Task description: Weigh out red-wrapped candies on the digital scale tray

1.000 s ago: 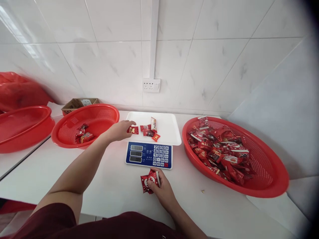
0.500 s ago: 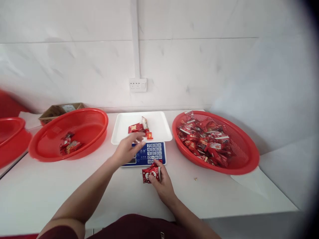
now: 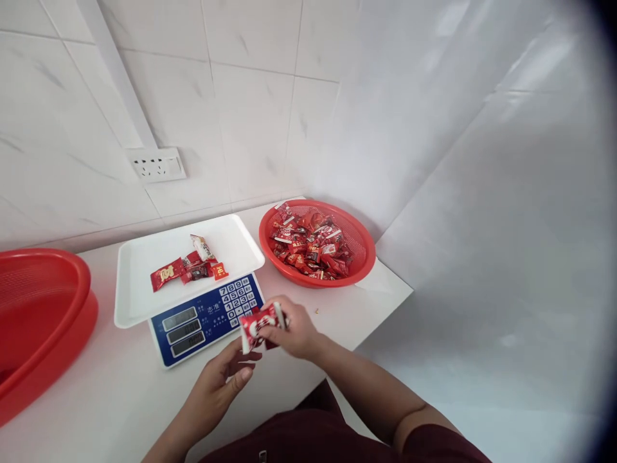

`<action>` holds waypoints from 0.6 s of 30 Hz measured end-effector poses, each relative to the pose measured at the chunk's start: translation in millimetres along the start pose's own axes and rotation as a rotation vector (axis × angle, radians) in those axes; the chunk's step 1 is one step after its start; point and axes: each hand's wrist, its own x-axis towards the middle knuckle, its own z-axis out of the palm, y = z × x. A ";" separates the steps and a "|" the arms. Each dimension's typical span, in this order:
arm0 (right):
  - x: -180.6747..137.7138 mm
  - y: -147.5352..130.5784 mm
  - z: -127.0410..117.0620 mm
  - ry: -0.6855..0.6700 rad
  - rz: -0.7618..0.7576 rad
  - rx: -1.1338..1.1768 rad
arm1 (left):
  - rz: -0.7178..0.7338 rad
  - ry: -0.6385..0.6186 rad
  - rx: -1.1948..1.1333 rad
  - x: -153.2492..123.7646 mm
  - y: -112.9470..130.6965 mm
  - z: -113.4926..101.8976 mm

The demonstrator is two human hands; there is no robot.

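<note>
My right hand [image 3: 293, 326] is closed round a red-and-white wrapped snack packet [image 3: 258, 326], held just in front of the scale's keypad. Part of a darker red wrapper shows beneath it; what that is I cannot make out. Below and left of the packet, my left hand [image 3: 222, 384] has its fingers apart and holds nothing, its fingertips close under the packet's edge. Behind the hands stands a weighing scale [image 3: 207, 316] with a blue panel. On its white tray [image 3: 139, 263] lie several small wrapped snacks [image 3: 196, 269], mostly red, one whitish.
A red basket [image 3: 366, 257] heaped with red snack packets [image 3: 311, 247] stands at the back right, near the wall. At the left edge is another red basket [image 3: 72, 334]. A tiny crumb [image 3: 317, 311] lies on the white table [image 3: 130, 399]. A socket [image 3: 157, 165] is on the wall.
My view has turned right. My left hand has drawn back from the scale's tray to below the packet. My right hand still holds its packet, now tilted.
</note>
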 end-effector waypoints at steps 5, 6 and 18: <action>38.5 -5.4 -67.2 0.325 0.037 -0.307 | -0.067 0.040 0.032 -0.5 -0.9 -0.9; 47.3 -5.8 -82.1 0.347 0.049 -0.385 | -0.068 0.053 0.035 -0.2 -1.7 -1.6; 131.8 11.5 -122.4 -0.121 0.086 -1.133 | -0.064 0.062 0.000 5.0 -11.7 -1.5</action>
